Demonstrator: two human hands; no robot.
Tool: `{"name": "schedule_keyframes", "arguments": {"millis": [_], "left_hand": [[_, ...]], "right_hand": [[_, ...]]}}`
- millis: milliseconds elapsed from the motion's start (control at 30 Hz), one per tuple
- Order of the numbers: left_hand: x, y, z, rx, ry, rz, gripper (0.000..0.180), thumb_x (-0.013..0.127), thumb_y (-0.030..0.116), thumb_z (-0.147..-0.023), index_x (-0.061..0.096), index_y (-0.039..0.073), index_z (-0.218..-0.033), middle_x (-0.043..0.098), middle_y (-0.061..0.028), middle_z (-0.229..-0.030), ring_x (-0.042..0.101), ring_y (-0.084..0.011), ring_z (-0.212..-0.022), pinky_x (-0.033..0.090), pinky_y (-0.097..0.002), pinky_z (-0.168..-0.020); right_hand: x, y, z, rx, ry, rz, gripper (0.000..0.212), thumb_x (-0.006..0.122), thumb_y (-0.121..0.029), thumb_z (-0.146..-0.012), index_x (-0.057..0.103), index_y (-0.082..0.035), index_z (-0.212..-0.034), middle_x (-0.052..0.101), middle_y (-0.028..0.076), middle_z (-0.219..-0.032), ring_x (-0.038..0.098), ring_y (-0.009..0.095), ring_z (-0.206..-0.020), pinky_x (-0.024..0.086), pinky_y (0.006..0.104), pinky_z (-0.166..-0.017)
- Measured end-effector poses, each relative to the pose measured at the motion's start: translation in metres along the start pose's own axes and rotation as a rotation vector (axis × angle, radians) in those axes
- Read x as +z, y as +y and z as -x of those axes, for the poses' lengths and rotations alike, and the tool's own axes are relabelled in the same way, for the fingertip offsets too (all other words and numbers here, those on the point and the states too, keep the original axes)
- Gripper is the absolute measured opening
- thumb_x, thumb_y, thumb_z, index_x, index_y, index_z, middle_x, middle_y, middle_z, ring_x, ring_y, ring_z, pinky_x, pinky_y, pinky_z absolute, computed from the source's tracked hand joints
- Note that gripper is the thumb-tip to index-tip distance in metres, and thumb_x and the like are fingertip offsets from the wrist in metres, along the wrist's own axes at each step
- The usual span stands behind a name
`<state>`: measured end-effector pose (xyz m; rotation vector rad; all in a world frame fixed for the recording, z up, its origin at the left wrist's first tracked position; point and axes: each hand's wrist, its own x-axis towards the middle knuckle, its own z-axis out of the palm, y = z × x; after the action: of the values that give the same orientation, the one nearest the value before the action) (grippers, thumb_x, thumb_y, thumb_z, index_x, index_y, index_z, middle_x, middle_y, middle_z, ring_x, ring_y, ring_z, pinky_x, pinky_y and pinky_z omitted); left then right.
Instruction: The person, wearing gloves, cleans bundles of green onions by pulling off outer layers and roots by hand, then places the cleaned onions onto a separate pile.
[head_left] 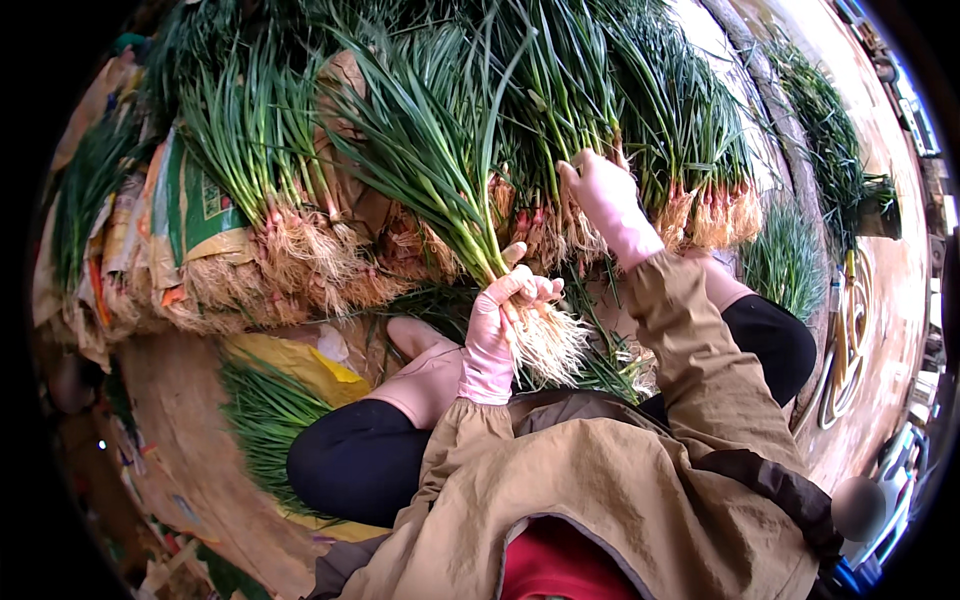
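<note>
My left hand (510, 300), in a pale pink glove, is closed round the lower stalks of a bunch of green garlic (445, 205). The long leaves fan up and to the left, while pale stringy roots (548, 342) hang below my fingers. Further right, my gloved right hand (603, 190) reaches into a row of more green garlic (560, 90). Its fingers are bent in and pinch at the stalks there; exactly how many stalks they hold is hidden.
More rooted bundles (285, 235) lie across the far side, partly on printed sacks (205, 205). Loose greens (265, 425) rest on a yellow sheet (305, 370) by my left knee. At the right are a wooden pole (790, 140), greens (785, 262) and a coiled hose (850, 340).
</note>
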<state>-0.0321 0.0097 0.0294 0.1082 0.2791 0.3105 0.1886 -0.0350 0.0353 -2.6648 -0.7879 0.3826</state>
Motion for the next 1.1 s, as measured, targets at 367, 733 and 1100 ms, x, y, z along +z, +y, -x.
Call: {"name": "schedule_keyframes", "arguments": {"millis": [367,733,1100], "left_hand": [[-0.013,-0.007,-0.009,-0.229,0.445,-0.451,0.017,0.056,0.005,-0.087,0.056,0.001,-0.104,0.065,-0.0151,-0.095,0.066,-0.0247,-0.080,0.056,-0.0375,-0.073],[0.006,0.002,-0.001,-0.289,0.203,-0.188,0.025,0.052,0.015,-0.090,0.057,-0.006,-0.102,0.065,-0.0158,-0.088,0.065,-0.0266,-0.084,0.055,-0.0370,-0.074],[0.018,0.015,-0.001,-0.130,0.132,-0.052,0.035,0.057,0.003,-0.085,0.049,0.001,-0.118,0.063,-0.0120,-0.076,0.066,-0.0297,-0.082,0.052,-0.0430,-0.086]], "right_hand": [[0.028,-0.003,0.089,0.156,-0.406,-0.926,0.047,0.072,-0.033,-0.082,0.052,-0.002,-0.111,0.063,0.008,-0.083,0.063,0.016,-0.066,0.051,0.0279,-0.061],[0.014,-0.024,0.081,0.229,-0.773,-1.300,0.035,0.051,-0.033,-0.097,0.054,-0.008,-0.120,0.044,-0.004,-0.049,0.040,0.007,-0.036,0.030,0.0226,-0.029],[0.094,0.151,0.162,-0.229,-0.704,0.269,0.031,0.068,-0.036,-0.084,0.068,-0.008,-0.097,0.068,0.008,-0.075,0.062,0.018,-0.059,0.052,0.0327,-0.054]]}}
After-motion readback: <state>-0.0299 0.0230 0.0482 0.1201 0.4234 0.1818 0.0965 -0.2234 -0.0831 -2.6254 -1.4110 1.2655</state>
